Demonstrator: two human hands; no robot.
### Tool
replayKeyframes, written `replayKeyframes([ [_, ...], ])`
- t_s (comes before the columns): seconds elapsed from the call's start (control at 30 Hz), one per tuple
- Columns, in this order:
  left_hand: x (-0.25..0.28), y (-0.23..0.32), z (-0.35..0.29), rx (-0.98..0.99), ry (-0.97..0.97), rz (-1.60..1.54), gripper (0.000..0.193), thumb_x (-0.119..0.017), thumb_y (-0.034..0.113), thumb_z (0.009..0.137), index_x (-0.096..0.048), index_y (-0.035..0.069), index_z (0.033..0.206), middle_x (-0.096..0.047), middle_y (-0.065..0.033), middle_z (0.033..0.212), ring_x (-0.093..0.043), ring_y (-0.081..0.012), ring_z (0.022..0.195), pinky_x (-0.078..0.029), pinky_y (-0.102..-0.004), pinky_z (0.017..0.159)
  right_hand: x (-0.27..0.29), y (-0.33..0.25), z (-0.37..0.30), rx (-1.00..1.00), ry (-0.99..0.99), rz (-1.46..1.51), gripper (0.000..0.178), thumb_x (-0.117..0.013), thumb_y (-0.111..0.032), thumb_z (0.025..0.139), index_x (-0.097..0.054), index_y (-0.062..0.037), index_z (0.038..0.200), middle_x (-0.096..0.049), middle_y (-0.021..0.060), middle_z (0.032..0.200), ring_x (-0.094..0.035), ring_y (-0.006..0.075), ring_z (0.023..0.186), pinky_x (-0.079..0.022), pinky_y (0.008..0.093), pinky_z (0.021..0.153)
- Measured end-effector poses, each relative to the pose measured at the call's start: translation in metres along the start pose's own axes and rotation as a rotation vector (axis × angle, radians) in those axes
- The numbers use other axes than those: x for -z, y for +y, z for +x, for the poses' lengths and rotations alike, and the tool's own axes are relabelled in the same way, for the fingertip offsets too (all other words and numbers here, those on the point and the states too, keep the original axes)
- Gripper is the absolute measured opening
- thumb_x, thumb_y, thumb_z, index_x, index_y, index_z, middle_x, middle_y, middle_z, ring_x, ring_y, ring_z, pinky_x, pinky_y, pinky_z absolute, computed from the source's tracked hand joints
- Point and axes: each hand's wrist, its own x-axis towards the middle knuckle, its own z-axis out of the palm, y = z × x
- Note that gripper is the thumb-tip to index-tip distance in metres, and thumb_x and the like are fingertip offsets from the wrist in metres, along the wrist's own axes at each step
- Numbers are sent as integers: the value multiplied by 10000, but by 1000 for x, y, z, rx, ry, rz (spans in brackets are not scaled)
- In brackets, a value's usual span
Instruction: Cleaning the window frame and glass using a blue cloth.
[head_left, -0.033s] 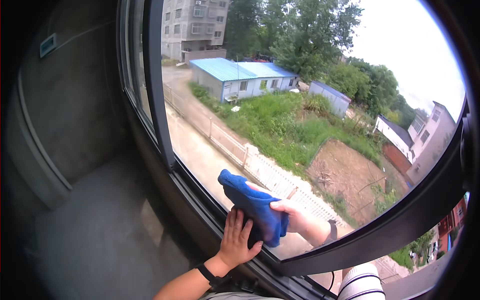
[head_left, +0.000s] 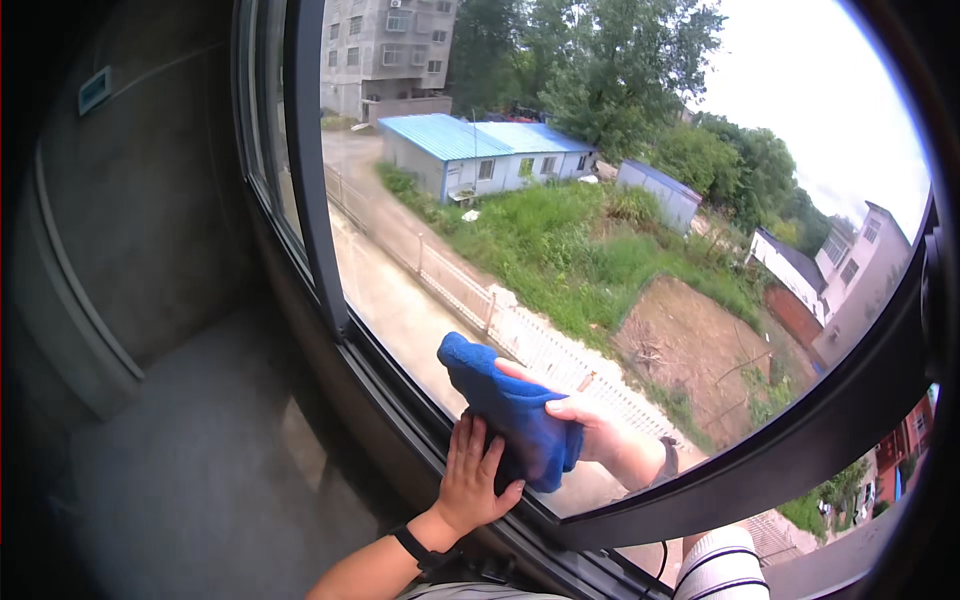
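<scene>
Head view, and the right hand [head_left: 600, 432], nearer, grips the right side of the blue cloth [head_left: 525, 432] at lower centre, its long axis slanting upper left to lower right, while the left hand [head_left: 470, 480] lies flat, unclenched, at its lower-left edge.

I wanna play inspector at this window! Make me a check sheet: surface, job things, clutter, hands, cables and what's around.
Surface: glass in a dark frame.
Job things: blue cloth, bunched, seen at the glass.
Clutter: nothing seen.
Hands: right hand grips the cloth, beyond the glass; left hand spread flat, fingers overlapping the cloth in view.
Cables: thin dark line by the striped sleeve; can't tell whether it's a cable.
Surroundings: outside, blue-roofed shed, trees, grass; inside, grey wall.
</scene>
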Motion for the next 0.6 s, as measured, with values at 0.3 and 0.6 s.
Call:
replayKeyframes([
  [0.3, 0, 1, 2, -7, 43, -23, 832, -611, 372, 915, -193, 105, 1584, -161, -254, 1621, -168, -489, 1482, -217, -626, 1165, -33, -72, -12, 1063, -497, -139, 913, -598, -284, 801, -176, -137, 1598, -356, 163, 1571, -354, 332, 1433, -230, 463, 1202],
  [0.6, 5, 3, 4, 25, 28, -38, 747, -686, 327, 857, -353, 63, 1472, -251, -293, 1565, -235, -523, 1441, -224, -618, 1163, -13, 4, -59, -103, 169, -112, 736, -612, -354, 865, -421, -24, 1495, -479, 158, 1469, -491, 211, 1300, -310, 343, 1150],
])
